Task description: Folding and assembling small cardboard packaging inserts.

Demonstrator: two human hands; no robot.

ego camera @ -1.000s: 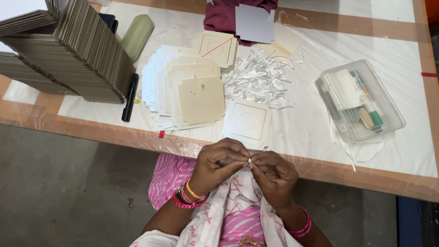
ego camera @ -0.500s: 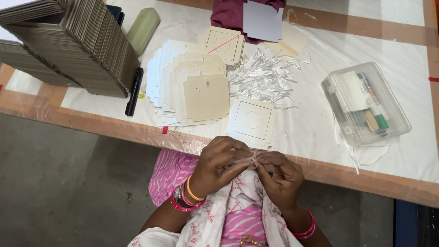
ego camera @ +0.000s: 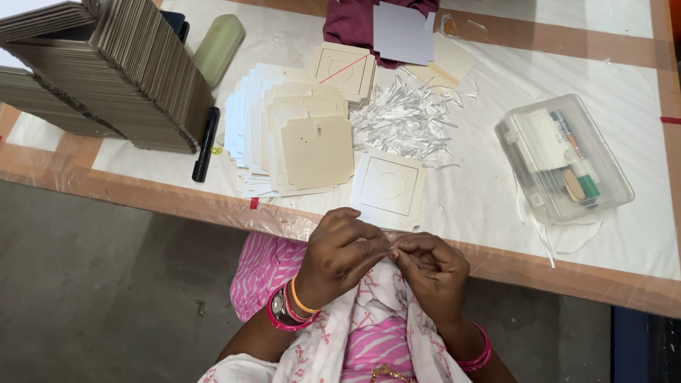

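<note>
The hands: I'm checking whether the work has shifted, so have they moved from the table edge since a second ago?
No. Both hands stay pinched together just below the table edge.

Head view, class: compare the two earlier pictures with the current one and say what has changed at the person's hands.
Little changed. The left hand and right hand stay pinched together at the fingertips over the lap, on something too small to identify. The square cards, white strips and clear plastic box lie as before.

Card stack (ego camera: pixel 317 150) left of strip pile (ego camera: pixel 406 120) (plastic box (ego camera: pixel 564 159) right).
</note>
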